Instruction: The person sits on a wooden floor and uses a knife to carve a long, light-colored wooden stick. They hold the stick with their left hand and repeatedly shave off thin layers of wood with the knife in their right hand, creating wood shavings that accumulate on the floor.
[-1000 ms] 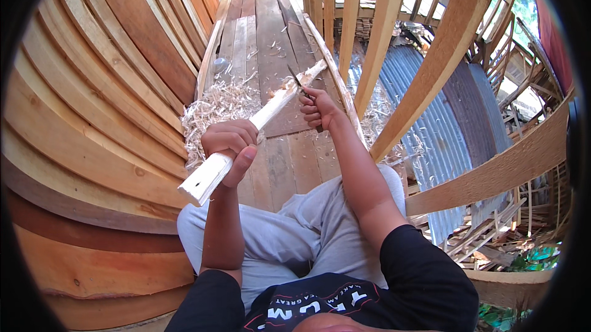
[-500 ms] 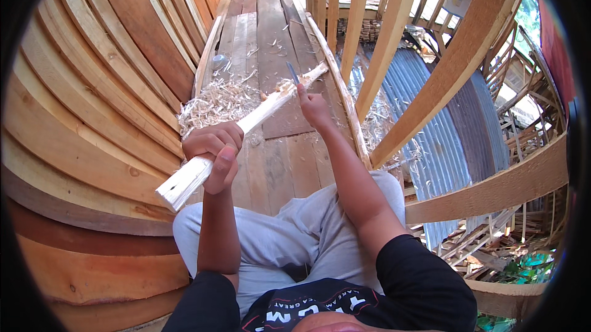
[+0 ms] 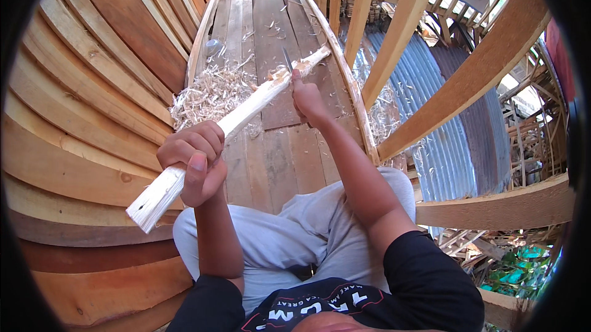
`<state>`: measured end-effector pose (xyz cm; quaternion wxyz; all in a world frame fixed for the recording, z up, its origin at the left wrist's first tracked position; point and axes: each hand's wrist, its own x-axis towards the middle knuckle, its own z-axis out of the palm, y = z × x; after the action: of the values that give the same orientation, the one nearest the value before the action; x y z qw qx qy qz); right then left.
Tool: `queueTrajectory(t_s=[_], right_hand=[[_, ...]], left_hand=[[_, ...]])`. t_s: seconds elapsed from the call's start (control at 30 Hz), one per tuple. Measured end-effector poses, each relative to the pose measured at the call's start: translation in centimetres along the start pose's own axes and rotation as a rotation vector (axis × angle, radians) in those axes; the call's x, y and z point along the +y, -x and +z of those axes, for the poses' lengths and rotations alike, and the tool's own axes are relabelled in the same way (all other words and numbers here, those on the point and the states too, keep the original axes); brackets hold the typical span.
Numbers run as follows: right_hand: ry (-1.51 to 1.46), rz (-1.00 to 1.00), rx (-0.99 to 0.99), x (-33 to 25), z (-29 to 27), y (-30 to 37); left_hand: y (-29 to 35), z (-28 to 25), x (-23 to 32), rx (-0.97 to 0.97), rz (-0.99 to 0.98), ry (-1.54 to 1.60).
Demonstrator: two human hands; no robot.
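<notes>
A long pale piece of wood [image 3: 251, 106], peeled and roughly squared at its near end, slants from lower left to upper right across my front. My left hand [image 3: 196, 153] is closed round it near the thick end. In my right hand [image 3: 309, 101] is a knife [image 3: 287, 59], its blade pointing away from me and lying against the wood's narrower far part. Rough brownish patches show there beside the blade. The knife's handle is hidden inside my fist. A heap of curled wood shavings [image 3: 212, 95] lies just left of the wood.
Upright planks [image 3: 86, 95] line the left side. On the right stand wooden slats [image 3: 400, 42], with corrugated metal sheets [image 3: 446, 141] beyond and below. A thin pole [image 3: 345, 76] edges the plank floor [image 3: 280, 159]. A small round clear object [image 3: 213, 47] sits past the shavings.
The wood's near end and my left hand have shifted left and toward me. My right hand and the knife have moved slightly up and left along the wood. The view has tilted a little.
</notes>
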<state>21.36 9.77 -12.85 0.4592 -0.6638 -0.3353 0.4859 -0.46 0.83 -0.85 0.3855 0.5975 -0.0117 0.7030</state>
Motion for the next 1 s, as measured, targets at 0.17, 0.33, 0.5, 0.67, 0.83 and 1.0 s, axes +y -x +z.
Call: queueTrajectory(t_s=[0.17,0.33,0.5,0.67,0.83,1.0], right_hand=[[-0.191,0.262,-0.322,-1.7,-1.5,0.2],[-0.376,0.376,-0.58,-1.6,-3.0,-0.9],[-0.442,0.44,-0.689,-1.4,-4.1,-2.0],[-0.129,0.136,-0.289,-1.1,-2.3,-1.1],[0.011,-0.12,-0.006,0.9,-0.9,-2.2],[-0.155,0.081,-0.118,0.6,-0.8,-1.8]], left_hand=[[-0.3,-0.6,-0.1,0.008,0.006,0.02],[-0.6,-1.1,-0.1,-0.015,0.003,0.026],[-1.0,-2.0,0.1,-0.096,-0.014,0.01],[-1.1,-2.4,0.2,-0.091,-0.022,0.0],[-1.2,-1.7,0.2,-0.088,-0.019,-0.011],[-0.8,-1.6,0.2,-0.085,-0.025,-0.003]])
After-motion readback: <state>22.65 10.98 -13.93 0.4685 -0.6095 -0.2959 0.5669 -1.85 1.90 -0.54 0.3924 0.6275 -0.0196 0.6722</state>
